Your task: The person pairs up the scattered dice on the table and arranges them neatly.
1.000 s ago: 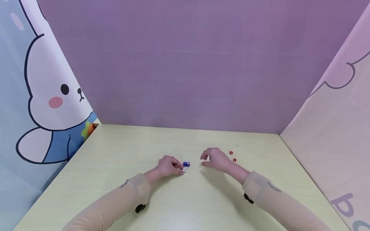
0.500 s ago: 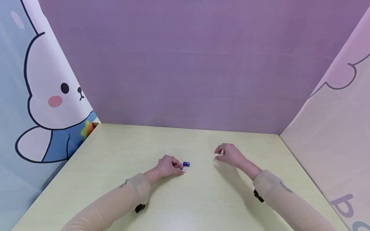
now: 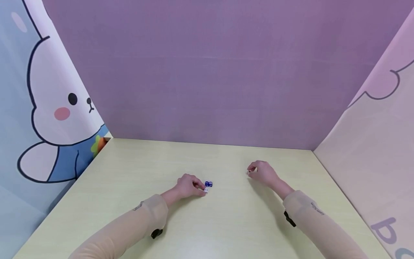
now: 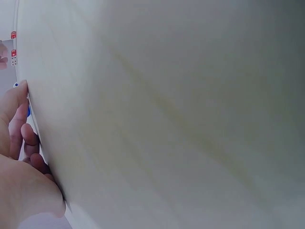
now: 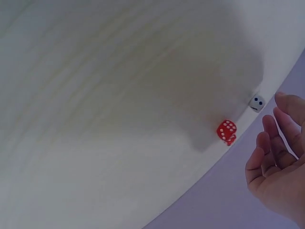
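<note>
My left hand (image 3: 187,186) rests low on the table, thumb and forefinger pinching a small white die (image 3: 206,190). Two dark blue dice (image 3: 208,184) sit side by side just beyond it. In the left wrist view, the left thumb (image 4: 21,88) partly covers that white die. My right hand (image 3: 263,172) is farther right, fingers loosely bent beside a second white die (image 3: 248,172). The right wrist view shows this white die (image 5: 257,103) on the table, just off the fingertips. Red dice (image 5: 227,130) lie close by, hidden behind the right hand in the head view.
The pale wooden table (image 3: 207,223) ends at a purple backdrop (image 3: 210,72). A rabbit-print cloth (image 3: 61,90) hangs on the left, and a pale printed cloth (image 3: 372,144) on the right.
My right hand has moved right and slightly back, bringing the second white die into view by its fingers and covering the red dice. The left hand and blue dice have stayed put.
</note>
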A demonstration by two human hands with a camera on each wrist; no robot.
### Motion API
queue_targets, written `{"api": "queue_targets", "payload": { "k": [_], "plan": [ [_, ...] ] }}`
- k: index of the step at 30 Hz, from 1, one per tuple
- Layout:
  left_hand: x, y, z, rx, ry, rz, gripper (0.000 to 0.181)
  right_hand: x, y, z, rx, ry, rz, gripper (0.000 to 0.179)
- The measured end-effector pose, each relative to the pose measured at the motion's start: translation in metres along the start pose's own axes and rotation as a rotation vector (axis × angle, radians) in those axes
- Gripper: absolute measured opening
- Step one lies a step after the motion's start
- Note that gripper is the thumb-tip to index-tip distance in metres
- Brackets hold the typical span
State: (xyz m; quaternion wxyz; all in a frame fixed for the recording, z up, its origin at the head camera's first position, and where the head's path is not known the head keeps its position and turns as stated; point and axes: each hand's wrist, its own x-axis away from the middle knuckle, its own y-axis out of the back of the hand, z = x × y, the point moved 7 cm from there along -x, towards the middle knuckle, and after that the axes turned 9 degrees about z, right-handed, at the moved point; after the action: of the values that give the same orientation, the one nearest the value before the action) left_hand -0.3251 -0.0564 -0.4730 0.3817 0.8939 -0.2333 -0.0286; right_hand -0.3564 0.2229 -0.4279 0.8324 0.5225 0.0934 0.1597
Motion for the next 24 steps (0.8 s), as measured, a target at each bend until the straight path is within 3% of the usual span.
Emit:
{"api": "queue_targets", "payload": {
  "k": [11, 24],
  "plan": [
    [0.0, 0.0, -0.001, -0.004, -0.003, 0.002, 0.017, -0.007, -0.008, -0.015, 0.032, -0.008, -0.019, 0.012],
    [0.0, 0.0, 0.001, 0.012, 0.012, 0.006, 0.016, -0.005, -0.013, -0.011, -0.001, 0.012, -0.023, 0.01]
  ]
}}
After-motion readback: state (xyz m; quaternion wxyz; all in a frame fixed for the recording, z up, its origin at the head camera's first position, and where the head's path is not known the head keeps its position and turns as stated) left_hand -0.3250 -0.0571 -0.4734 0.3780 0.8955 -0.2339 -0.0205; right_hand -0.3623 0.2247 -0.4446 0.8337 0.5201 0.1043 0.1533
